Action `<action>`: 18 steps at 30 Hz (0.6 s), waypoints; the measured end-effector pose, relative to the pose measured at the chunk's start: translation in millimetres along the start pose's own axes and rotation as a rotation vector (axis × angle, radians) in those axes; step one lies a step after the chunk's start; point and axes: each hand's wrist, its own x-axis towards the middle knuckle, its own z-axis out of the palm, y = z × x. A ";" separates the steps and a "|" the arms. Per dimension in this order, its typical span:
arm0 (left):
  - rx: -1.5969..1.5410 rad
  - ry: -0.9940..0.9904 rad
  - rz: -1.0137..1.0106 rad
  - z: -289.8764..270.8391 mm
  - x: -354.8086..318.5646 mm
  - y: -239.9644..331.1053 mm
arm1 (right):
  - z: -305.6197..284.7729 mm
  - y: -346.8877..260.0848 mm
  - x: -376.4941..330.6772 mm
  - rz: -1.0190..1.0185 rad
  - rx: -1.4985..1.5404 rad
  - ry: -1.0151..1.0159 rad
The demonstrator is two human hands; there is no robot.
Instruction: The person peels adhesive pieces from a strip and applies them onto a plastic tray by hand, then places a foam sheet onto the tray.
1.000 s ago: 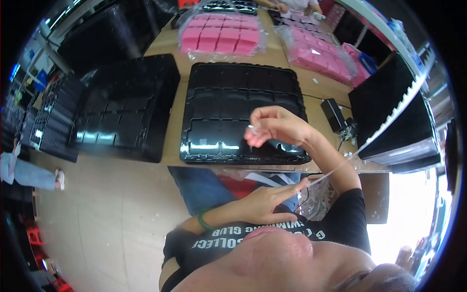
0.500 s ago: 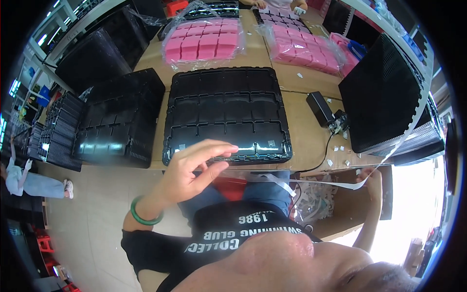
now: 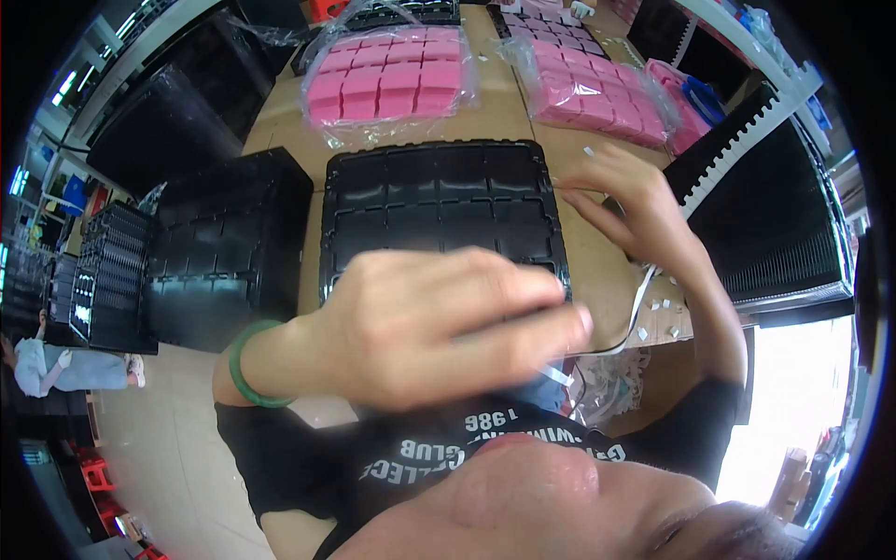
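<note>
My left hand (image 3: 439, 327) is raised close to the camera and blurred, fingers pressed together, a green bangle (image 3: 245, 366) on its wrist. A thin white strip (image 3: 627, 317) curves from its fingertips up toward my right hand (image 3: 639, 210), which pinches the strip's other end. That hand hovers over the right edge of a black compartment tray (image 3: 439, 201) on the wooden table (image 3: 597, 266). The left hand hides the tray's front edge.
Two clear bags of pink foam blocks (image 3: 387, 79) (image 3: 597, 93) lie behind the tray. A stack of black trays (image 3: 224, 243) stands to the left, and a black ribbed box (image 3: 770, 219) to the right. Small white pieces (image 3: 665, 317) are scattered near the table edge.
My left hand has risen from the tray's front edge toward the camera. My right hand has come back into view at the tray's right edge, holding the strip.
</note>
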 end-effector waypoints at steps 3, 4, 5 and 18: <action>0.173 -0.244 -0.269 -7.3 4.2 -43.6 | 69.0 95.9 76.9 0.112 0.070 -0.083; 0.200 -0.308 -0.319 -5.8 2.5 -63.3 | 98.0 133.1 94.8 0.089 0.019 -0.043; 0.242 -0.376 -0.385 -7.7 -2.8 -83.5 | 130.9 166.0 115.3 0.052 -0.016 0.001; 0.233 -0.538 -0.706 -9.6 -72.5 -269.5 | 215.9 242.1 182.7 0.303 0.092 0.031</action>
